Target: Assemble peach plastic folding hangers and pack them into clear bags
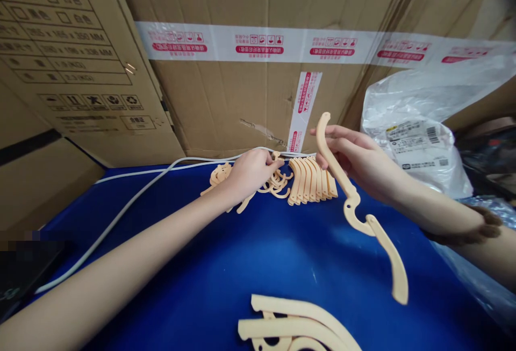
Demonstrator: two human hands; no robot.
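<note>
My right hand [357, 160] is closed around the upper part of a beige folding clothes hanger [336, 165], raised above the blue surface. Its curved arms and middle joint hang in a jointed chain, the lower arm pointing down to the right. At the back, my left hand [253, 171] pinches a small beige hanger hook piece [276, 156] over a pile of curved hook pieces [278, 183]. The thumb and index finger show; the other fingers are mostly hidden. A row of beige hanger arms [310, 179] lies side by side between my hands.
More beige pieces [220, 174] lie left of my left hand. Several hanger parts [300, 324] rest at the front edge of the blue surface [226, 265]. A white cable [133, 222] runs along the left and back. Cardboard boxes [226, 104] wall the back; a plastic bag [419, 141] stands at right.
</note>
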